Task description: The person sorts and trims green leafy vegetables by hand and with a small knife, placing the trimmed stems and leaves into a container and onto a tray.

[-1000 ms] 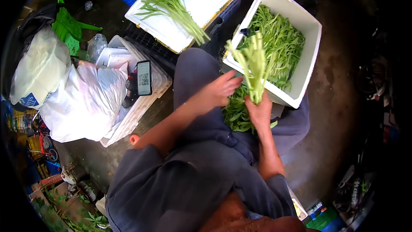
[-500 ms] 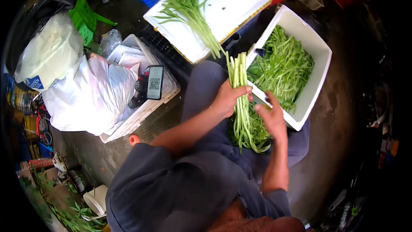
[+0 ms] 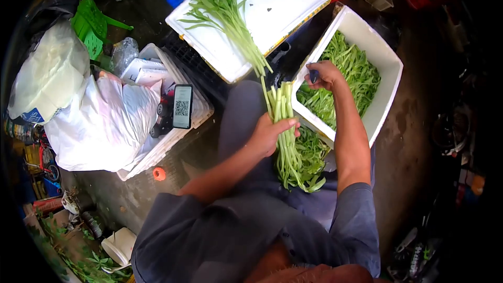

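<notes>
the left hand (image 3: 271,135) clasps a pale-green bundle of leafy stalks (image 3: 284,149) just beside a white rectangular foam box (image 3: 369,36) while the right hand (image 3: 326,75) closes its fingers on a small dark-blue object (image 3: 314,76), so a slackened left hold could let uneven stalks slide out.

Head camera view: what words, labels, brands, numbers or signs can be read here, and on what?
No word or number reads clearly.
Phone: a QR code; other screen text is too small to read.
Blue label on the pale plastic bag: light lettering, too blurred to read.
</notes>
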Motion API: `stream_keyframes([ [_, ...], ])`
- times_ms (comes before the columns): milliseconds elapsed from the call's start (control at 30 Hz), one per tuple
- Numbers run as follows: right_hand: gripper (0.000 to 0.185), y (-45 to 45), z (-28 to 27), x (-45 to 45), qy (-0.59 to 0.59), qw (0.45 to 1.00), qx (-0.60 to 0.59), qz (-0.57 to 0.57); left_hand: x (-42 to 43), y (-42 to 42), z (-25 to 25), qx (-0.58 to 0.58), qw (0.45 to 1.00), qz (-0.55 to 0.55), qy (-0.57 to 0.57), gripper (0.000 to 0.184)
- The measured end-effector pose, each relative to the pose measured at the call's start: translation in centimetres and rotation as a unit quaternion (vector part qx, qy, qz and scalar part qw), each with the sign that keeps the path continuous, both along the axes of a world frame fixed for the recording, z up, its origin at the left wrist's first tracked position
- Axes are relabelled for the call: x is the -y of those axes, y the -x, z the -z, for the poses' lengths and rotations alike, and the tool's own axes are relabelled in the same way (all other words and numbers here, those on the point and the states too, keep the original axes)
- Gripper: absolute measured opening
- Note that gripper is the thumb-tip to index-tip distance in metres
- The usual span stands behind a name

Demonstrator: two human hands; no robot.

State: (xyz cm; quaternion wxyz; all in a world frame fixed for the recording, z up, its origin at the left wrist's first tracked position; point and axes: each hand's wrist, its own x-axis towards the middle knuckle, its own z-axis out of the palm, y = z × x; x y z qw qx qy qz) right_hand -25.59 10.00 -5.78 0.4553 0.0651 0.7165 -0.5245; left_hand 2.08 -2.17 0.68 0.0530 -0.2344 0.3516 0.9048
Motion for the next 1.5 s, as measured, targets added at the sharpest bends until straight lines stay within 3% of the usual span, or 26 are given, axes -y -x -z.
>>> stream_keyframes([
  [200, 0.032, -2.2, -2.0, -1.9, 0.012, 0.996, -0.066, -0.052, -0.3, 0.4, 0.0, -0.005, 0.999, 0.035, 0.041, 0.026],
  [333, 0.035, -9.4, -5.6, -6.0, 0.126, 0.974, -0.186, -0.022, -1.0, 0.5, 0.1, -0.032, 0.996, 0.055, 0.061, 0.031],
  [400, 0.038, -14.4, -7.3, -8.7, 0.103, 0.977, -0.185, 0.026, -1.9, 0.6, -0.5, -0.04, 0.992, 0.079, 0.089, 0.032],
  [467, 0.038, -22.2, -6.5, -13.7, 0.196, 0.959, -0.11, 0.174, -2.9, 1.0, -0.8, -0.077, 0.98, 0.143, 0.117, 0.027],
  [533, 0.029, -26.7, -5.8, -16.9, 0.198, 0.939, -0.093, 0.264, -4.0, 2.6, -1.4, -0.116, 0.973, 0.154, 0.128, 0.022],
  [633, 0.031, -31.9, -4.7, -20.1, 0.211, 0.909, -0.107, 0.342, -5.1, 5.7, -5.3, -0.165, 0.956, 0.183, 0.158, 0.019],
  [800, 0.025, -35.6, -4.4, -22.2, 0.203, 0.861, -0.104, 0.453, -3.7, 11.1, -16.0, -0.299, 0.877, 0.242, 0.286, 0.03],
  [833, 0.026, -35.8, -4.6, -22.3, 0.223, 0.85, -0.11, 0.465, -2.4, 13.0, -19.5, -0.452, 0.805, 0.254, 0.289, 0.047],
  [900, 0.03, -35.8, -4.4, -22.7, 0.268, 0.83, -0.12, 0.475, 0.0, 14.1, -26.9, -0.586, 0.679, 0.25, 0.363, 0.047],
  [967, 0.028, -35.5, -3.8, -22.9, 0.272, 0.828, -0.135, 0.472, 1.4, 11.6, -29.8, -0.529, 0.648, 0.267, 0.478, 0.031],
  [1100, 0.024, -34.8, -3.4, -22.2, 0.261, 0.834, -0.15, 0.462, 3.1, 8.1, -30.6, -0.319, 0.638, 0.344, 0.61, 0.039],
  [1167, 0.022, -34.5, -3.5, -21.6, 0.224, 0.855, -0.173, 0.434, 2.4, 6.6, -28.7, -0.168, 0.641, 0.411, 0.626, 0.041],
  [1200, 0.02, -34.7, -3.5, -21.0, 0.199, 0.871, -0.195, 0.405, 1.5, 5.4, -25.7, -0.072, 0.647, 0.456, 0.608, 0.041],
  [1233, 0.019, -35.0, -3.5, -20.4, 0.175, 0.884, -0.216, 0.376, 1.2, 4.4, -22.8, 0.001, 0.69, 0.482, 0.54, 0.051],
  [1333, 0.023, -36.9, -3.5, -17.8, 0.096, 0.92, -0.23, 0.303, 1.7, 1.9, -11.7, 0.107, 0.741, 0.552, 0.368, 0.048],
  [1367, 0.026, -37.7, -3.1, -17.6, 0.032, 0.93, -0.297, 0.216, 1.7, 1.1, -8.6, 0.132, 0.77, 0.54, 0.312, 0.048],
  [1500, 0.029, -38.4, -4.3, -14.3, -0.012, 0.903, -0.417, 0.104, 0.3, -0.2, -4.2, 0.145, 0.807, 0.526, 0.227, 0.036],
])
